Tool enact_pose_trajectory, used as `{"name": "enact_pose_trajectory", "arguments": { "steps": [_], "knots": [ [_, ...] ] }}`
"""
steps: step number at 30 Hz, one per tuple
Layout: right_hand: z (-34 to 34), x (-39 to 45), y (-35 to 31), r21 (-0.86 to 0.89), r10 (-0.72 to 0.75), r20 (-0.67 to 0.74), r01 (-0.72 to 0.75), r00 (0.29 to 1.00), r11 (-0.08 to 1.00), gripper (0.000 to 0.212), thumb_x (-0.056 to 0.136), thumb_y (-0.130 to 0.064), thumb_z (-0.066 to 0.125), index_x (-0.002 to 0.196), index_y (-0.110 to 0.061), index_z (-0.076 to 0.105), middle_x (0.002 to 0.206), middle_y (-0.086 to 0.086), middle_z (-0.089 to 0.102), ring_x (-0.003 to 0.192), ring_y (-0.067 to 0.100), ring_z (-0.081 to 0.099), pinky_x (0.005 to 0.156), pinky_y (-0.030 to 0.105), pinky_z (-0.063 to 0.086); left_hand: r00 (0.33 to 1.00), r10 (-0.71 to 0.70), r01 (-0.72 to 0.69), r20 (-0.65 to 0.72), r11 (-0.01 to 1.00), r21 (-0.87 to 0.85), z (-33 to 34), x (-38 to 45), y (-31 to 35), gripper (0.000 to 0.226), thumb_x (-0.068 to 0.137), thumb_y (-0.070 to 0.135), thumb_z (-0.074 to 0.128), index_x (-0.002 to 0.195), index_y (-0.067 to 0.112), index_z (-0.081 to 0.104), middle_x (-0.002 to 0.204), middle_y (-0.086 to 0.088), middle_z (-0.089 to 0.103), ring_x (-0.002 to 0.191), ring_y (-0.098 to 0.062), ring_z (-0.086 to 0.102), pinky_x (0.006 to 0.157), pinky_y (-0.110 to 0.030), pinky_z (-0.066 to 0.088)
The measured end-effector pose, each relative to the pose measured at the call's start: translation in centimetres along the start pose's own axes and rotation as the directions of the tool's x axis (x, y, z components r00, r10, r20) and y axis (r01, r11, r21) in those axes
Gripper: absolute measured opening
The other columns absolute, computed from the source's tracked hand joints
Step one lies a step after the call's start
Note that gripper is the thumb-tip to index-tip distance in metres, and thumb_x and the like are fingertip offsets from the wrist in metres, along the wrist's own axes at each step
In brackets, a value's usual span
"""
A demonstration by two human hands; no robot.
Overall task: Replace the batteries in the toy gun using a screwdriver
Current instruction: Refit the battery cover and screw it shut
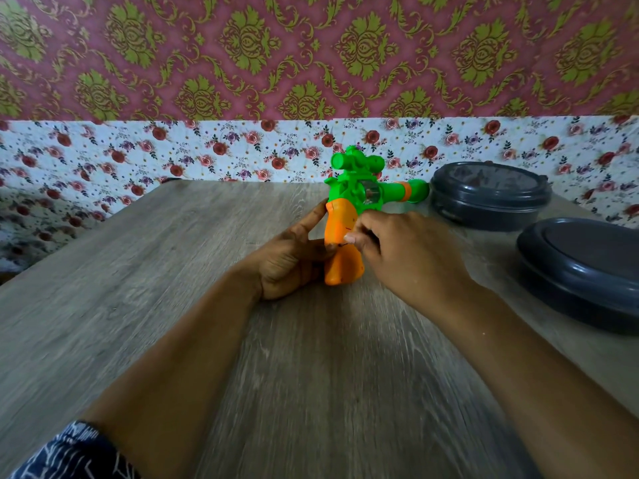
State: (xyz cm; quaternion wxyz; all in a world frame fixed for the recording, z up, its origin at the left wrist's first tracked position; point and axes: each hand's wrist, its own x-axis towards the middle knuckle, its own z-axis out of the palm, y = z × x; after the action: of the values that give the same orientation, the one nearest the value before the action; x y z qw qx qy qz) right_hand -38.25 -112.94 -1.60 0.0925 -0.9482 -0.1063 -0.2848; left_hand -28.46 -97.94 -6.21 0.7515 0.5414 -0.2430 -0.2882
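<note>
Two hands meet at the orange plastic grip of a bright green toy gun [349,216], which stands in the middle of the grey wood-grain tabletop [138,271] with its barrel pointing right. The left hand [294,257] cups the grip from the left, fingers [313,219] extended along it and thumb pressed on its face. The right hand [397,250] has its fingers curled tightly at the grip's right edge; something thin and dark may be pinched there, but whether it is the screwdriver cannot be told.

The likely trouble is slippage: the smooth, rounded grip offers little purchase, so a hard push could tip the gun or skid it across the tabletop. A small screw, once out, could roll off and be lost in the streaky grain.

The gun is glossy moulded plastic with a tubular scope and an orange band on its barrel. Two dark grey round lidded containers [491,195] sit just right of the muzzle.
</note>
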Motion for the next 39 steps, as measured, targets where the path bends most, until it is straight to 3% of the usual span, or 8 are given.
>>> {"name": "enact_pose_trajectory", "arguments": {
  "steps": [3, 9, 20, 25, 28, 32, 35, 39],
  "knots": [
    [-0.2, 0.1, -0.2, 0.106, -0.01, 0.074, 0.003, 0.997, 0.994, 0.02, 0.092, -0.029, 0.047, 0.11, -0.022, 0.043, 0.079, -0.002, 0.052, 0.078, 0.027, 0.056, 0.06, 0.032, 0.037, 1.0, -0.004, 0.004, 0.01, 1.0, -0.01, 0.0, 0.0, 0.0, 0.078, 0.078, -0.003, 0.056, 0.141, 0.038, 0.033, 0.117, -0.012, 0.066, 0.106, -0.028, 0.063, 0.09, -0.046, 0.052],
    [0.1, 0.2, 0.3, 0.079, 0.017, 0.038, -0.02, 0.999, 0.997, 0.01, 0.091, -0.026, 0.047, 0.1, -0.024, 0.047, 0.088, 0.004, 0.066, 0.084, 0.031, 0.06, 0.067, 0.037, 0.046, 1.0, -0.008, 0.008, -0.008, 1.0, 0.019, 0.1, -0.1, 0.0, 0.083, 0.079, -0.004, 0.056, 0.146, 0.036, 0.026, 0.132, -0.017, 0.055, 0.122, -0.037, 0.05, 0.096, -0.05, 0.046],
    [0.7, -0.2, -0.2, -0.059, 0.016, -0.086, -0.021, 0.996, 0.998, 0.034, 0.092, -0.045, 0.043, 0.07, -0.019, 0.046, 0.068, 0.014, 0.057, 0.061, 0.032, 0.053, 0.044, 0.026, 0.015, 1.0, -0.003, 0.003, -0.016, 1.0, 0.008, -0.2, 0.1, -0.1, 0.078, 0.081, -0.002, 0.051, 0.145, 0.036, 0.027, 0.119, -0.007, 0.066, 0.105, -0.027, 0.064, 0.091, -0.047, 0.051],
    [0.6, 0.2, 0.8, 0.177, 0.179, -0.07, -0.165, 0.981, 0.97, 0.039, 0.087, -0.045, 0.053, 0.064, -0.014, 0.053, 0.061, 0.006, 0.062, 0.06, 0.025, 0.06, 0.056, 0.035, 0.049, 1.0, -0.014, 0.014, 0.008, 1.0, 0.007, -0.4, 0.2, -0.2, 0.08, 0.081, -0.004, 0.054, 0.145, 0.037, 0.027, 0.127, -0.013, 0.06, 0.114, -0.029, 0.056, 0.095, -0.048, 0.048],
    [0.4, 0.4, 0.9, 0.525, 0.302, -0.148, -0.184, 0.942, 0.831, 0.022, 0.08, -0.033, 0.065, 0.068, -0.016, 0.062, 0.058, 0.002, 0.064, 0.044, 0.007, 0.055, 0.049, 0.029, 0.048, 1.0, -0.015, 0.015, -0.008, 0.999, -0.035, -0.5, 0.3, -0.2, 0.08, 0.077, 0.001, 0.055, 0.144, 0.037, 0.03, 0.121, -0.011, 0.063, 0.112, -0.03, 0.056, 0.093, -0.048, 0.048],
    [0.1, 0.5, 0.7, 0.876, 0.476, -0.015, -0.218, 0.879, 0.43, 0.012, 0.081, -0.004, 0.066, 0.074, -0.011, 0.059, 0.061, 0.008, 0.063, 0.037, 0.011, 0.049, 0.04, 0.021, 0.04, 1.0, -0.003, 0.003, -0.021, 0.999, -0.032, -0.5, 0.2, -0.1, 0.079, 0.079, -0.005, 0.055, 0.143, 0.034, 0.031, 0.11, -0.007, 0.069, 0.101, -0.026, 0.063, 0.088, -0.045, 0.051],
    [0.4, 0.6, 1.0, 0.957, 0.576, 0.093, -0.232, 0.812, 0.174, 0.014, 0.081, 0.003, 0.063, 0.076, -0.008, 0.055, 0.064, 0.009, 0.058, 0.041, 0.012, 0.047, 0.038, 0.02, 0.043, 1.0, -0.007, 0.007, 0.001, 1.0, -0.023, -0.7, 0.1, 0.1, 0.076, 0.079, -0.005, 0.052, 0.141, 0.034, 0.033, 0.111, -0.007, 0.069, 0.1, -0.024, 0.066, 0.085, -0.042, 0.054],
    [0.7, 0.6, 1.8, 0.959, 0.62, 0.166, -0.273, 0.767, 0.081, 0.012, 0.08, 0.001, 0.065, 0.076, -0.009, 0.058, 0.063, 0.002, 0.056, 0.041, 0.005, 0.048, 0.04, 0.018, 0.045, 0.999, -0.027, 0.026, -0.032, 0.998, -0.051, -1.3, 0.2, 0.2, 0.081, 0.074, 0.001, 0.053, 0.146, 0.028, 0.029, 0.13, -0.014, 0.057, 0.116, -0.029, 0.057, 0.093, -0.045, 0.05]
  ]
}}
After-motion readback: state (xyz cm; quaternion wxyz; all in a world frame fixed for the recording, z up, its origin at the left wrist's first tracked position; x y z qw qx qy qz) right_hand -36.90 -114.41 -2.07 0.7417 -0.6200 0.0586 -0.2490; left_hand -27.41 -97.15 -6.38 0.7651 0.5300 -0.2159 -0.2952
